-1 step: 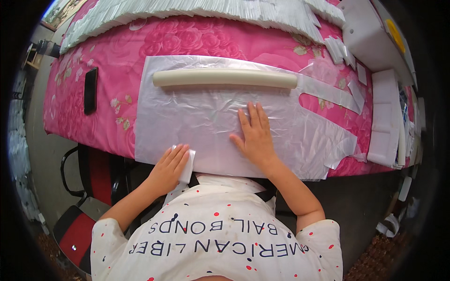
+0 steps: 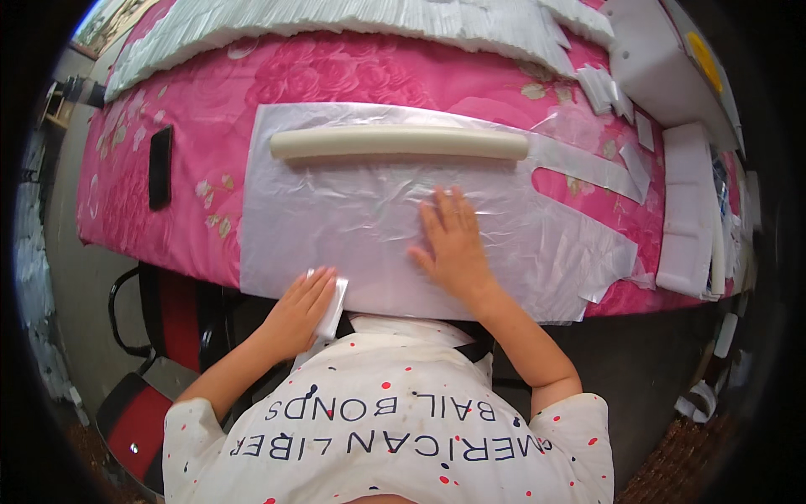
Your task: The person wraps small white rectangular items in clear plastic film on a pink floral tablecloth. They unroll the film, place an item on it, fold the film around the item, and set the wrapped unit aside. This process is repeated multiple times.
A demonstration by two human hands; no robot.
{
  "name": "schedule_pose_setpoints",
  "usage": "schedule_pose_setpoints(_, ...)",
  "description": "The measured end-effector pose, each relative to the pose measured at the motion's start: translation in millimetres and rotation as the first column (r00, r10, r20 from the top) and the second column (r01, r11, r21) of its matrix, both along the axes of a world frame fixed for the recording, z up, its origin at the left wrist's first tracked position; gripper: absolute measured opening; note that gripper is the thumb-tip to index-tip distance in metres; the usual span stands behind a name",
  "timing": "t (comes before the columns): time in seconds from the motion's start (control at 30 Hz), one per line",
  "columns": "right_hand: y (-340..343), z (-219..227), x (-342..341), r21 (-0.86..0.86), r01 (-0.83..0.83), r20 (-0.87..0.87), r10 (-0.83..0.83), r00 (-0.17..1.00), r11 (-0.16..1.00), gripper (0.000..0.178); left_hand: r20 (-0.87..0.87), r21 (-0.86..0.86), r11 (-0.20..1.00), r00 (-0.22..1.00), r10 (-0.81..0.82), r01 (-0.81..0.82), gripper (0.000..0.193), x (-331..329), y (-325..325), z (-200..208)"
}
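From where I stand, the step in hand looks like flattening a thin white plastic bag (image 2: 336, 223) spread along the near edge of the pink tablecloth (image 2: 210, 143). The right hand (image 2: 457, 252) lies open on it, fingers a little apart. The left hand (image 2: 298, 315) rests over a small folded white packet (image 2: 338, 304) at the near edge; with its thumb hidden, I can't tell whether it grips. I judge the next move calls for light, even pressure, since the film wrinkles easily. The bag's long axis runs left to right, its two handle strips (image 2: 588, 168) pointing right. A cream rod (image 2: 399, 144) lies roughly parallel on its far side.
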State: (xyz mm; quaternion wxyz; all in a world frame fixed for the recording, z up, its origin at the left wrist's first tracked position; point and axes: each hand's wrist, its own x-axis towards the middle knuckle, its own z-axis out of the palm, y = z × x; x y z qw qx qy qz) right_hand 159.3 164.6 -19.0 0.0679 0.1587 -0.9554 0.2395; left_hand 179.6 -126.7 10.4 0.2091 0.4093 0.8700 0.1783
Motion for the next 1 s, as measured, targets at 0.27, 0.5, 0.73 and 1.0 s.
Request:
schedule_pose_setpoints(0.27, -11.3, 51.4, 4.9, -0.557, -0.421, -0.118, 0.434, 0.893, 0.716, 0.026, 0.746, 0.388, 0.899, 0.642, -0.176, -0.205, 0.058, -35.8, 48.1, 16.5)
schedule_pose_setpoints(0.5, 110.2, 43.2, -19.2, -0.458, 0.080, -0.034, -0.107, 0.994, 0.885, 0.018, 0.605, 0.388, 0.890, 0.794, -0.052, -0.237, 0.077, -59.3, 100.7, 27.1)
schedule_pose_setpoints(0.73, 377.5, 80.0, -113.1, -0.185, 0.793, -0.659, -0.672, 0.338, 0.580, 0.019, 0.124, 0.306, 0.943, 0.987, 0.097, -0.131, 0.071, -71.2, 92.1, -1.4)
schedule_pose_setpoints(1.0, 377.6, 28.6, -155.4, 0.115, 0.704, -0.590, -0.522, 0.616, 0.701, 0.023, -0.191, 0.232, 0.972, 0.981, 0.017, 0.028, 0.060, -116.7, 105.6, -5.6)
